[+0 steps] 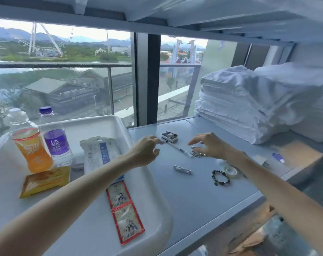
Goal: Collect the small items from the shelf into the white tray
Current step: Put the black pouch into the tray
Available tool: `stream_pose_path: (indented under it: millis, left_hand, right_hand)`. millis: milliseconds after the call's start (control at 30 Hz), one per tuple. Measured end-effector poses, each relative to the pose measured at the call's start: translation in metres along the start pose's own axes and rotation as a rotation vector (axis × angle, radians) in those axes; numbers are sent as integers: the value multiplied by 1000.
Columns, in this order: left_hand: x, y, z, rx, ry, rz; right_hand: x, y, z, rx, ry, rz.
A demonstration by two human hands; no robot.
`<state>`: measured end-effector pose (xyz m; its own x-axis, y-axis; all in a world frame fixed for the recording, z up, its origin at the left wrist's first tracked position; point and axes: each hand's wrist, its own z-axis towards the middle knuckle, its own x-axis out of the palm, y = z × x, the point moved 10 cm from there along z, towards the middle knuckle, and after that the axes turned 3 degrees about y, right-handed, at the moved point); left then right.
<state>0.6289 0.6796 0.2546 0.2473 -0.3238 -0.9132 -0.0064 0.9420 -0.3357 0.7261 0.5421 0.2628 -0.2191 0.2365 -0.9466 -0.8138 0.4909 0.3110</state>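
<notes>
Left hand (147, 147) curls at pen (177, 149) end, grip unclear; right hand (210, 146) pinches metal trinket (196, 153). Firm both holds, lift clear, drop inside tray (157, 191) rim.

Broad daylight comes in, cool and soft, through a big window (64, 85) that fills the back of the view. A dark frame post (153, 80) splits the glass into two panes. Just outside runs a balcony railing (64, 65), a metal bar over glass panels. Beyond it a Ferris wheel (46, 39) rises on white legs, with hazy hills (9, 32) behind and a long grey-roofed building (61, 89) below. Closer in, the pale grey-blue shelf (203, 196) stretches to the right, with an upper shelf board (194, 13) hanging low overhead. At the far right sits a stack of folded white linen (230, 108) on the shelf.
</notes>
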Motion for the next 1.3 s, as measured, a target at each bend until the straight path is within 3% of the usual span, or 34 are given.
stream_pose_path:
  millis: [233, 533, 967, 1300]
  left_hand:
    - [77, -57, 72, 69, 249, 170]
    - [161, -81, 138, 12, 422, 211]
    - [203, -72, 178, -107, 256, 267]
    - [193, -75, 134, -4, 328, 167]
  right_hand:
    - [2, -127, -37, 222, 88, -35]
    - [14, -222, -33, 231, 226, -86]
    - [34, -232, 33, 1, 284, -42]
    - [59, -176, 101, -177, 278, -14]
